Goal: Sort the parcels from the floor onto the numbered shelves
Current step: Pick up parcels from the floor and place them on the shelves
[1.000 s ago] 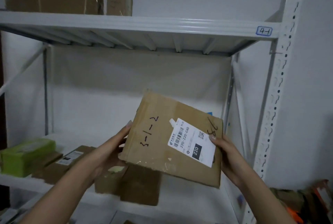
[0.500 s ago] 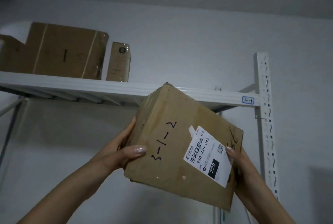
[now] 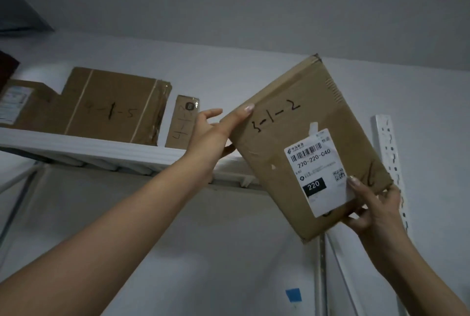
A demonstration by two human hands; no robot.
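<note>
A brown cardboard parcel (image 3: 300, 132) marked "3-1-2", with a white shipping label reading "220", is held tilted in the air at the right end of the top shelf (image 3: 101, 149). My left hand (image 3: 211, 132) grips its upper left edge, thumb on the front face. My right hand (image 3: 368, 208) holds its lower right corner, thumb on the label. The parcel's top rises above the shelf level and its lower part hangs in front of the shelf edge.
On the top shelf stand a large box marked "4-1-5" (image 3: 114, 107), a slim upright box (image 3: 181, 122) and another labelled box (image 3: 20, 104) at the far left. A white perforated upright (image 3: 389, 158) stands right of the parcel. Blue tape (image 3: 293, 295) sticks on the wall below.
Both hands have lifted the parcel from in front of the lower shelf up to the top shelf's right end. My view has tilted upward with it.
</note>
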